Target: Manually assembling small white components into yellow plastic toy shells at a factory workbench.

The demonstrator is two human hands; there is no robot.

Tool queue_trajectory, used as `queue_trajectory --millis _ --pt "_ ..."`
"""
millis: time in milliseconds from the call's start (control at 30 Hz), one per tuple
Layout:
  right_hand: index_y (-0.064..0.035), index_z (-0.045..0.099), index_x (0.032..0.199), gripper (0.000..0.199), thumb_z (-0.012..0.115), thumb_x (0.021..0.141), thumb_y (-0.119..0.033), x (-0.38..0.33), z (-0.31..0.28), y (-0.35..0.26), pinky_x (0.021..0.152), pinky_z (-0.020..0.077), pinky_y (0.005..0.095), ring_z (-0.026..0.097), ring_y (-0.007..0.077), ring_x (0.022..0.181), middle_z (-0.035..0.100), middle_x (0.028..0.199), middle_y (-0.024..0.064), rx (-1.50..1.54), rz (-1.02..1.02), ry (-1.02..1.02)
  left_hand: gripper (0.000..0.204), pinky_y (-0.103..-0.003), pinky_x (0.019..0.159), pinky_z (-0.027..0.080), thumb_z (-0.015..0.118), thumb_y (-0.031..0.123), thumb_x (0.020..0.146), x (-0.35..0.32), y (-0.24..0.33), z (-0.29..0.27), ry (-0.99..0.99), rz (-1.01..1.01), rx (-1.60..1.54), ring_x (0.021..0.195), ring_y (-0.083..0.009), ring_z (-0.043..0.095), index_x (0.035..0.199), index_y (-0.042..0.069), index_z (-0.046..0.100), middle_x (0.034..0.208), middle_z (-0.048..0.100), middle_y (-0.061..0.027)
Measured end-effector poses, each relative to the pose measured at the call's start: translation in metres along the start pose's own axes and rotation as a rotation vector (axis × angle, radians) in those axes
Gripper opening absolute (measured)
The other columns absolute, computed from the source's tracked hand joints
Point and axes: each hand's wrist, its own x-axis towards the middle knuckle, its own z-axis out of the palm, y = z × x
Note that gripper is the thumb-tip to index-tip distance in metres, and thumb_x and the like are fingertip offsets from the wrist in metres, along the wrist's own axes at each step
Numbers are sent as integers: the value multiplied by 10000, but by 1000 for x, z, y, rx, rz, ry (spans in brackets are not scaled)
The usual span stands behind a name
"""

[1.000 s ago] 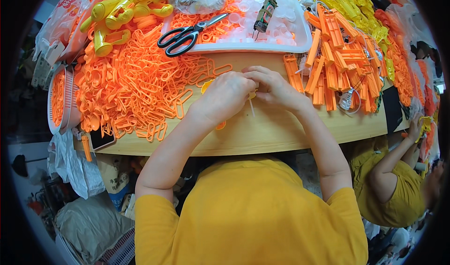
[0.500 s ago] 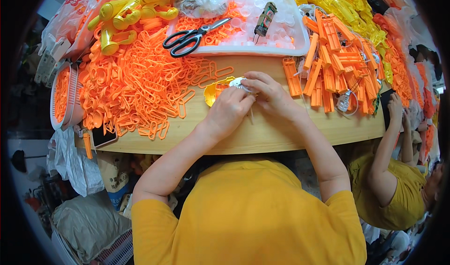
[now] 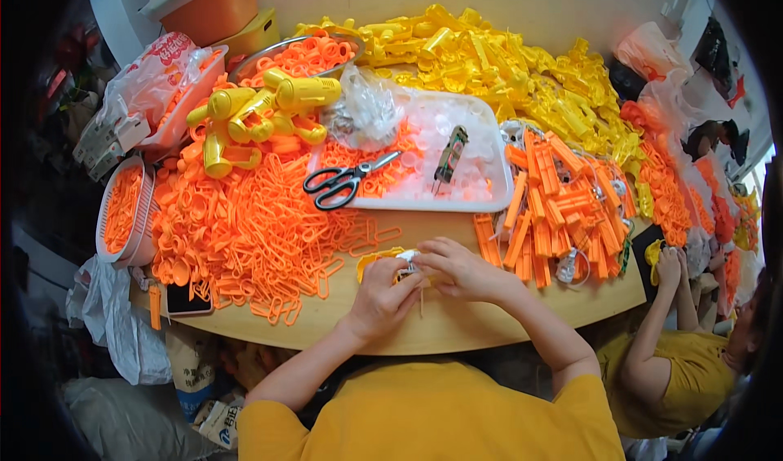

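My left hand [image 3: 382, 298] and my right hand [image 3: 465, 273] meet above the front of the wooden table. Under the left fingers sits a yellow plastic half shell [image 3: 369, 262], its far edge showing past the hand. A small white part [image 3: 407, 256] lies in or against the shell, between my two hands. Both hands are closed: the left around the shell, the right with thumb and fingers pinched at the white part. A thin pale strand hangs below the fingertips. My fingers hide most of the shell's inside.
Orange clips and caps [image 3: 261, 224] heap on the left, with yellow shells [image 3: 261, 114] on top. Black-handled scissors [image 3: 351, 181] and a green screwdriver-like tool [image 3: 450, 155] lie on a white tray [image 3: 391, 203]. Orange battery-holder-like pieces [image 3: 563, 208] pile right; a co-worker's hands [image 3: 673, 269] work beyond.
The view has tilted up, so the far yellow pile shows and the table sits lower in the picture. My hands stay together at the shell. The co-worker now holds a yellow piece.
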Motion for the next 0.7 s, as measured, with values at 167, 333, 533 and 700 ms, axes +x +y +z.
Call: queue_trajectory --millis 167,333,533,700 --pt "-25 623 1195 379 726 841 -115 48 -72 4 1005 465 404 593 313 1161 639 1200 144 191 56 -57 412 -451 922 399 800 120 696 -3 -2 -9 -87 -144 75 1090 -311 556 1093 120 691 1144 583 -115" --pt "-45 671 1032 247 733 795 -71 114 -128 134 945 485 397 629 284 1066 667 1078 125 -185 147 420 370 -421 898 370 794 134 711 3 -4 -7 -122 -184 20 1062 -273 565 1069 130 698 1107 587 -87" --pt "-75 733 969 294 724 832 -336 181 -156 234 924 483 432 589 326 1072 670 1067 125 -729 553 460 350 -420 897 355 789 144 726 10 -7 -2 -130 -198 -13 1041 -253 569 1065 140 703 1085 583 -71" --pt "-96 756 965 401 669 826 -462 223 -123 250 916 450 493 577 316 1067 681 1050 129 -853 768 341 341 -415 897 357 790 143 735 13 -9 2 -155 -205 -47 1031 -251 581 1065 136 705 1094 596 -66"
